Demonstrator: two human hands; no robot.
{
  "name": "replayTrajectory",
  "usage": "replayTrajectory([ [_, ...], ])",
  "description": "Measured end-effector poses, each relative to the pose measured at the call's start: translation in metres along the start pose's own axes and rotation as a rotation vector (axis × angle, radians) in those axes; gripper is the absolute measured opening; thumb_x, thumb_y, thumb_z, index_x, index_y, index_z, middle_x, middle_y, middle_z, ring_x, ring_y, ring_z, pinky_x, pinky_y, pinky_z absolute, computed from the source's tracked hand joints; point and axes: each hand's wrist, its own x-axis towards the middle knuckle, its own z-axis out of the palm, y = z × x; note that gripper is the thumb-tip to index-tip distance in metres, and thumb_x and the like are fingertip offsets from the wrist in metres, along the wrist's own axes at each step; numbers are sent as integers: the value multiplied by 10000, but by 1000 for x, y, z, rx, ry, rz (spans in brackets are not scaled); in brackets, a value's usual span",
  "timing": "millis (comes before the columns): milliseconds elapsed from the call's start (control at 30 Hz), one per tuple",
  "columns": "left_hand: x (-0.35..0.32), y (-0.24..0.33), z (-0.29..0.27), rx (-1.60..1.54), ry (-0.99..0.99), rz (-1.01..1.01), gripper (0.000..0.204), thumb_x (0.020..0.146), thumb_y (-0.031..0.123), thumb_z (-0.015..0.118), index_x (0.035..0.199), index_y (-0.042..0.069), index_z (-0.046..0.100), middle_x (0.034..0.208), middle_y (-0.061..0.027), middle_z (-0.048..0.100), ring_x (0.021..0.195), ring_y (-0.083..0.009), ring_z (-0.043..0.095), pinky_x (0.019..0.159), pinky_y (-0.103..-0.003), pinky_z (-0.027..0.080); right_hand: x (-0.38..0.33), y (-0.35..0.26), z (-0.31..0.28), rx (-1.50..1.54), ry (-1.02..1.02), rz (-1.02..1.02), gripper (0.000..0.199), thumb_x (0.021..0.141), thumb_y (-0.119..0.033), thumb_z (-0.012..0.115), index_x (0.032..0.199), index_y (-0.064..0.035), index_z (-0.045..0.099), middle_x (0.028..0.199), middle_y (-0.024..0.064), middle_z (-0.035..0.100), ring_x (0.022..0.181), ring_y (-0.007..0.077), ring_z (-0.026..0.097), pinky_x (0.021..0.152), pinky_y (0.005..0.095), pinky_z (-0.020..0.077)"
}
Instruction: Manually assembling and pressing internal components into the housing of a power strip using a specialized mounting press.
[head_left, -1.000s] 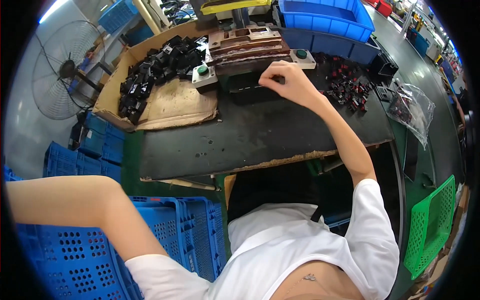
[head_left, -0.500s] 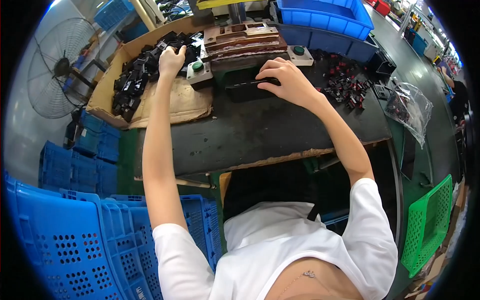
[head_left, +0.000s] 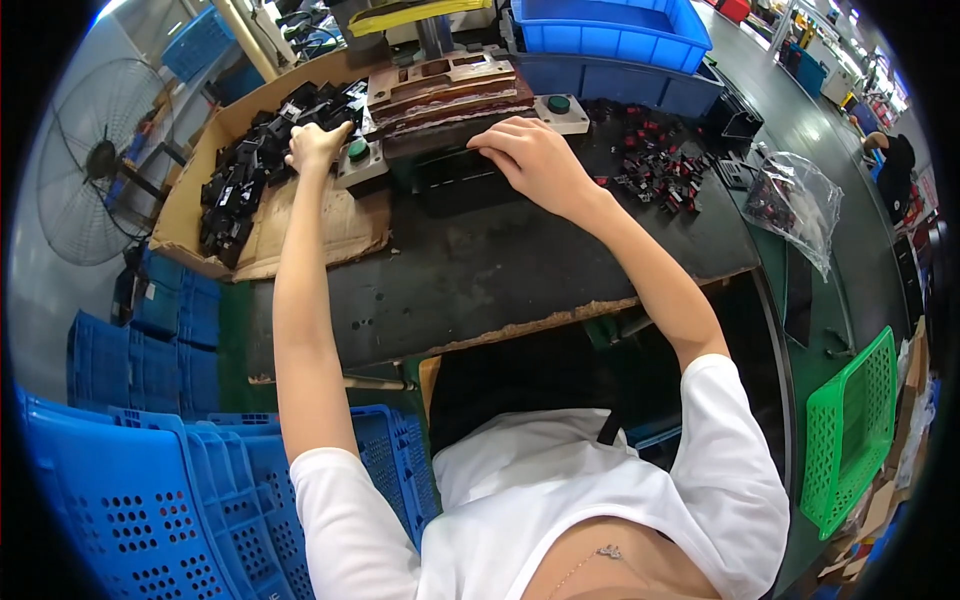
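Observation:
My left hand (head_left: 316,147) reaches to the cardboard box (head_left: 178,215) of black plastic parts (head_left: 236,195). Its fingers are curled at the edge of the pile, and whatever they hold is hidden. At the front of a metal press fixture (head_left: 450,88), my right hand (head_left: 535,165) is palm down. Its fingertips and thumb come together above a black open box (head_left: 455,183) below the fixture; I cannot make out anything between them. A green button (head_left: 358,150) on a pale block is beside my left hand, and another green button (head_left: 558,104) is behind my right.
Small red and black parts (head_left: 660,165) lie scattered on the dark table (head_left: 500,275), right of the fixture. Beyond stands a blue bin (head_left: 610,45). A clear plastic bag (head_left: 800,205) hangs at the right edge. Blue crates (head_left: 130,500) and a green basket (head_left: 850,430) flank me.
The whole view has shifted, so the table appears farther left. My right hand has moved left from the black box's right part, its fingers drawing together. My left hand has turned slightly at the pile.

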Motion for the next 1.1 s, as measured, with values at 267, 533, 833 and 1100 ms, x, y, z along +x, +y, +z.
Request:
replayTrajectory([
  [267, -75, -12, -35, -1730, -140, -118, 287, 701, 225, 749, 726, 104, 490, 690, -10, 560, 664, -148, 611, 567, -239, 441, -1, 0, -2, 75, 39, 28, 145, 824, -84, 573, 959, -56, 619, 816, 92, 625, 762, 272, 591, 668, 332, 459],
  [533, -100, -31, -41, -1177, 358, 180, 428, 666, 278, 794, 854, 3, 526, 709, -16, 532, 587, -104, 489, 572, -217, 427, 48, 8, -3, -155, 209, -243, 236, 777, -13, 581, 1000, -74, 628, 865, 114, 631, 799, 296, 593, 707, 346, 474],
  [833, -101, -28, -17, -899, 403, 356, 483, 630, 338, 801, 863, 8, 536, 622, -61, 591, 568, -142, 584, 546, -262, 455, 104, 80, 21, 14, -265, -48, 218, 871, -211, 576, 980, -42, 661, 995, 111, 654, 883, 254, 620, 827, 308, 475],
  [1100, -104, -25, -15, -860, 339, 399, 501, 621, 353, 806, 863, 9, 535, 619, -69, 588, 567, -156, 588, 540, -269, 454, 112, 82, 17, 20, -198, 35, 276, 766, -316, 674, 813, -44, 688, 853, 100, 671, 788, 247, 642, 691, 322, 496],
])
